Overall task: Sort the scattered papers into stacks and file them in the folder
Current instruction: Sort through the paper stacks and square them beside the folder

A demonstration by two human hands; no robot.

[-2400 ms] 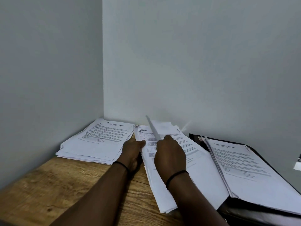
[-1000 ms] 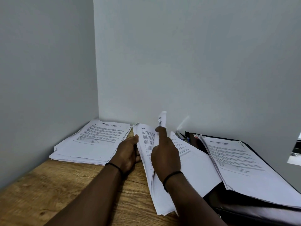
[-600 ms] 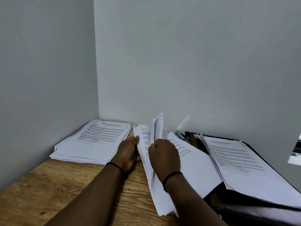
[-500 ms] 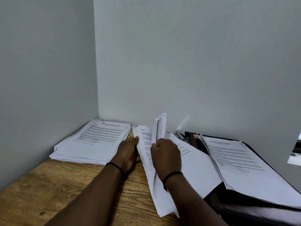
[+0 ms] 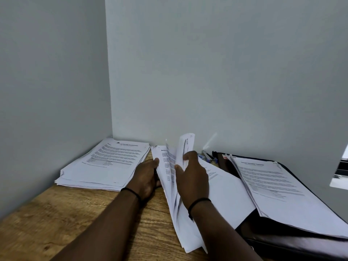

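Three lots of printed white paper lie on the wooden desk. A neat stack (image 5: pixel 105 162) sits in the left corner. A loose middle pile (image 5: pixel 224 191) lies in front of me. My right hand (image 5: pixel 192 178) pinches a few raised sheets (image 5: pixel 185 147) of that pile, bent upward. My left hand (image 5: pixel 146 176) grips the pile's left edge. A third sheaf (image 5: pixel 278 185) rests on the open dark folder (image 5: pixel 293 242) at the right.
Grey walls meet in a corner just behind the papers. Pens (image 5: pixel 207 156) lie between the middle pile and the folder. The wooden desk (image 5: pixel 66 219) shows bare at the front left. A white object (image 5: pixel 340 172) juts in at the right edge.
My right hand has lifted more sheets off the middle pile and fanned them up and to the right. My left hand stays on the pile's left edge.
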